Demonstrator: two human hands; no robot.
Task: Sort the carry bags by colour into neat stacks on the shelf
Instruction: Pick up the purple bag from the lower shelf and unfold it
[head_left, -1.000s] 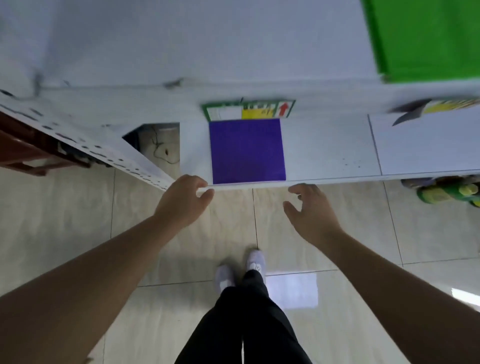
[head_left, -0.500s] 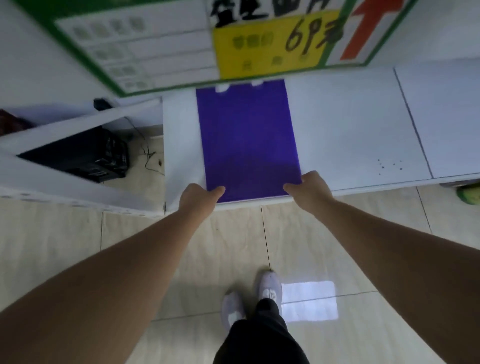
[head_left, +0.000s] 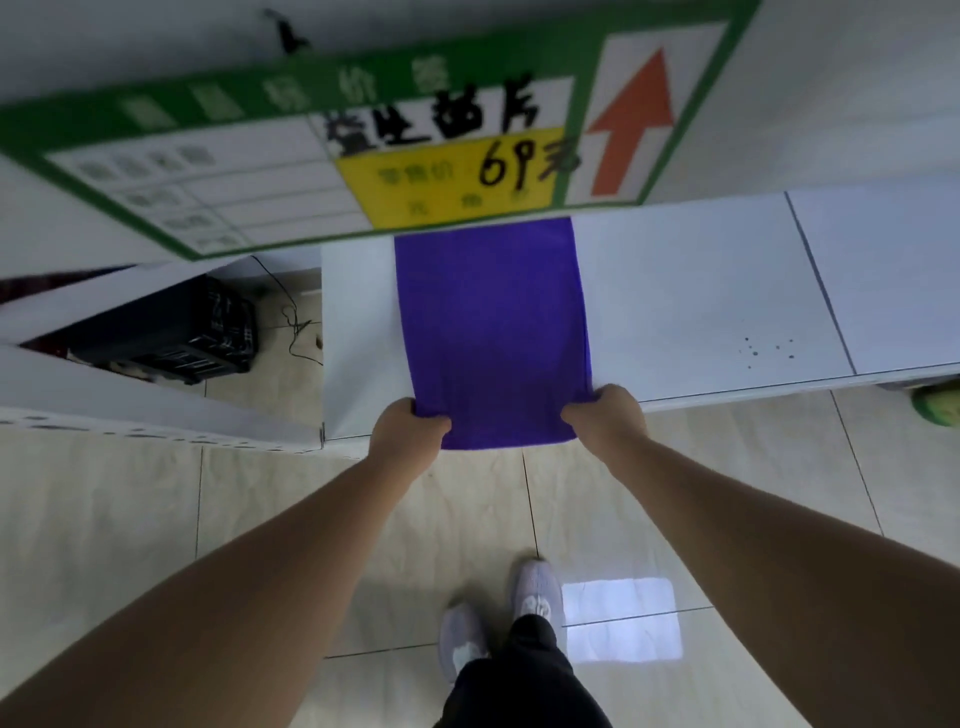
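A purple carry bag (head_left: 493, 327) lies flat on the white shelf (head_left: 691, 306), its near edge hanging a little past the shelf's front lip. My left hand (head_left: 408, 428) grips the bag's near left corner. My right hand (head_left: 608, 415) grips the near right corner. The bag's far end is hidden under a green-framed price sign (head_left: 322, 150) fixed to the shelf above.
A black crate (head_left: 171, 332) and loose cables sit on the floor in the gap left of the shelf. A white perforated board (head_left: 130, 405) runs along the left. Something green (head_left: 937, 408) lies under the shelf at far right. My shoes (head_left: 498, 623) stand on beige tiles.
Both hands went from hovering before the shelf edge to gripping the purple bag's near corners. The bag's near edge now overhangs the front lip. My head has moved closer to the shelf.
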